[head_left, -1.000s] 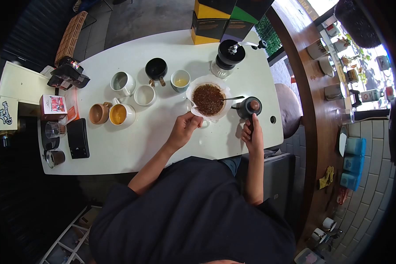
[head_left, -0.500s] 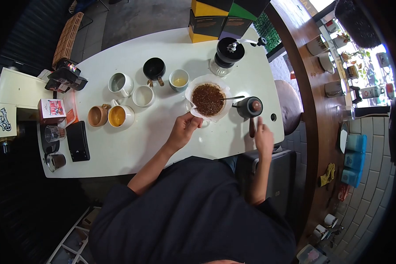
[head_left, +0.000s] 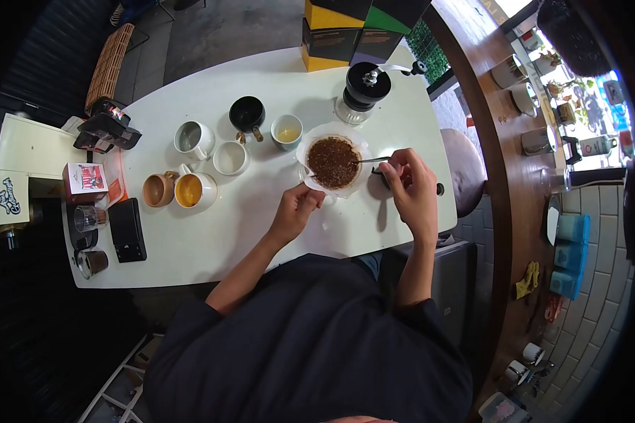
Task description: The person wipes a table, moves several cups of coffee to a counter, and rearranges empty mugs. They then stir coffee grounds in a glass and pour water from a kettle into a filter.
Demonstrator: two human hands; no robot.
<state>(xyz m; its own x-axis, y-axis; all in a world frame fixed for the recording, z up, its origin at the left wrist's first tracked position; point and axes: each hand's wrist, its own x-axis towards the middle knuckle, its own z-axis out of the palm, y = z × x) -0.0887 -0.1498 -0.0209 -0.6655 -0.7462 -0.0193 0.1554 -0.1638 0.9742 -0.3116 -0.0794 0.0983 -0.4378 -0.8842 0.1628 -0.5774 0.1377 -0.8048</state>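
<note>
A paper coffee filter flares around wet, dark coffee grounds, its dripper largely hidden beneath. My left hand is closed at the near side, thumb and finger pinched by the filter's lower rim. A thin metal spoon leans out of the grounds to the right. My right hand is raised there, its thumb and curled fingers closed at the end of the spoon handle. Behind that hand, a dark kettle is mostly covered; only part of its left side shows.
Several cups stand left of the filter, including a yellow-lined mug and a black cup. A hand coffee grinder stands behind, before dark boxes. Toward the left end lie a black flat device and a glass.
My right hand has moved up and left from beside the kettle's handle to the spoon handle, now covering most of the kettle. The left hand stays at the filter.
</note>
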